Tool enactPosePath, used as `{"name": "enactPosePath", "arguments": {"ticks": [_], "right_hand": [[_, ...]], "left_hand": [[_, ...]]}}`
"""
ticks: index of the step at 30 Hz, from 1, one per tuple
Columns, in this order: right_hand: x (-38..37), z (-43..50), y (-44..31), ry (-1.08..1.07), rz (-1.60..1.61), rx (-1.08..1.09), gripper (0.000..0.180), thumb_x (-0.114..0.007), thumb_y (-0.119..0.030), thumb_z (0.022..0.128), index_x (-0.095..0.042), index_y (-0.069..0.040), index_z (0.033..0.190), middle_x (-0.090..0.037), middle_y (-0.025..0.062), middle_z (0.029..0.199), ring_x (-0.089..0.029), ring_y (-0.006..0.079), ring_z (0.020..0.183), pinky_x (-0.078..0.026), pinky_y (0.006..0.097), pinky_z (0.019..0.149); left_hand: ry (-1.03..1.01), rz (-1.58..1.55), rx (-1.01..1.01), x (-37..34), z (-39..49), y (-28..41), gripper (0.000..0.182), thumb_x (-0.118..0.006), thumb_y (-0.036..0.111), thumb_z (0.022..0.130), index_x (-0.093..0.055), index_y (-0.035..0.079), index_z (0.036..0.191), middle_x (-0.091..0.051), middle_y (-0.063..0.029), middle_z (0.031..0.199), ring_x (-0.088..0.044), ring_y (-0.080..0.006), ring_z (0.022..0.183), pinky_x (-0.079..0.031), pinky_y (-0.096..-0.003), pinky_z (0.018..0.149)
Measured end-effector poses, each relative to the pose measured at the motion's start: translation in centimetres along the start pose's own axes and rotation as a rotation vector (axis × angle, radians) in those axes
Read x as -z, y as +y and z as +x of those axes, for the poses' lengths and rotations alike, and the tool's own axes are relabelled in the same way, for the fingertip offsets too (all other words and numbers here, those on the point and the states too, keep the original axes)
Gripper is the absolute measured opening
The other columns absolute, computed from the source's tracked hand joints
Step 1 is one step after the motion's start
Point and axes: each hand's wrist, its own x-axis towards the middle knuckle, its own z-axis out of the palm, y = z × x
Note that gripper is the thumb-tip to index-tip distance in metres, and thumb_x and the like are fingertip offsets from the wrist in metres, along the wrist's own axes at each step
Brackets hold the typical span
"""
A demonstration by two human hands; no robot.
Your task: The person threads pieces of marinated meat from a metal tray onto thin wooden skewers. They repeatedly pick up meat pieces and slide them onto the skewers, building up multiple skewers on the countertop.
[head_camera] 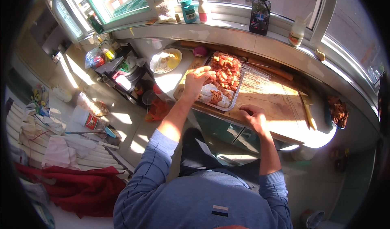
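My left hand is over the left side of a metal tray, its fingers loosely curled beside the meat. Pieces of raw, reddish meat are heaped in the tray, and thin sticks stick out around the heap. A smaller clump of meat lies at the near end. At the front edge of the wooden cutting board, my right hand has its thumb and forefinger close together. Whether either hand pinches something small cannot be made out. Many thin wooden skewers lie right of the tray.
A knife's yellow handle points toward me at the board's right. Beyond it sits a bowl of dark reddish food. A white dish and a purple onion are at back left. A phone leans on the windowsill.
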Motion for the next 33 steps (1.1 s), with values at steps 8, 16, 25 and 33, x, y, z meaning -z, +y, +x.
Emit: {"name": "enactPosePath", "arguments": {"ticks": [8,16,25,33], "right_hand": [[-0.2,0.1,0.3,0.021,0.025,0.006,0.022,-0.066,-0.013,0.091,-0.069,0.002,0.106,-0.07,0.0078,0.094,-0.064,0.0131,0.085,-0.051,0.0257,0.08],[-0.2,0.2,0.8,0.043,0.031,-0.009,0.021,-0.067,-0.014,0.09,-0.069,0.001,0.105,-0.07,0.0063,0.091,-0.063,0.0114,0.082,-0.051,0.0251,0.077],[-0.2,0.1,0.5,0.043,0.01,0.016,0.02,-0.067,-0.013,0.09,-0.069,0.001,0.104,-0.07,0.0067,0.09,-0.063,0.0117,0.081,-0.051,0.0255,0.076],[-0.1,-0.2,0.0,0.03,0.017,0.031,0.022,-0.068,-0.014,0.089,-0.069,0.001,0.105,-0.069,0.0047,0.093,-0.061,0.0108,0.085,-0.049,0.0241,0.078]], "left_hand": [[0.08,-0.244,-0.051,-1.1,-0.8,-1.6,0.035,-0.064,0.008,0.093,-0.054,-0.002,0.125,-0.069,-0.0107,0.105,-0.067,-0.0161,0.093,-0.055,-0.0283,0.083],[0.243,-0.462,-0.131,-2.9,-1.0,-3.9,0.036,-0.063,0.011,0.095,-0.053,0.002,0.128,-0.066,-0.0086,0.107,-0.065,-0.0156,0.095,-0.055,-0.0284,0.084],[0.307,-0.384,-0.185,-3.8,-1.2,-2.8,0.042,-0.062,0.01,0.096,-0.048,-0.002,0.134,-0.066,-0.0106,0.108,-0.066,-0.0151,0.093,-0.056,-0.0261,0.08],[0.285,-0.366,-0.146,-2.5,-0.7,-2.3,0.039,-0.056,0.005,0.096,-0.048,-0.002,0.133,-0.067,-0.0134,0.107,-0.068,-0.0167,0.09,-0.057,-0.0251,0.076]]}}
